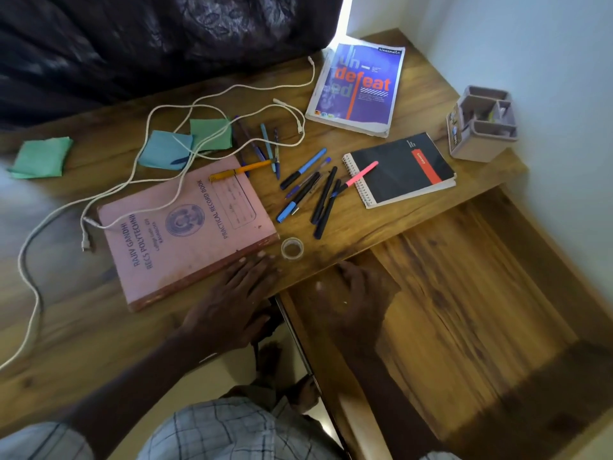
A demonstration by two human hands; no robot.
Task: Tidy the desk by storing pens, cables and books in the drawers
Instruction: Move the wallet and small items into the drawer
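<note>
A pink record book (185, 227) lies at the desk's near edge, and my left hand (232, 303) lies flat with straight fingers on its near right corner. My right hand (351, 293) hovers blurred over the open wooden drawer (464, 310), holding nothing that I can see. Several pens (311, 190) lie scattered mid-desk, an orange pen (242, 169) on the pink book, a pink pen (361, 174) on the black spiral notebook (401, 169). A blue notebook (356, 88) lies at the back. White cables (139, 161) loop across the left.
A roll of clear tape (292, 249) sits by my left fingertips. Green and blue cloths (41, 157) lie at the back left. A grey organiser box (482, 122) stands at the right by the wall. A dark curtain hangs behind.
</note>
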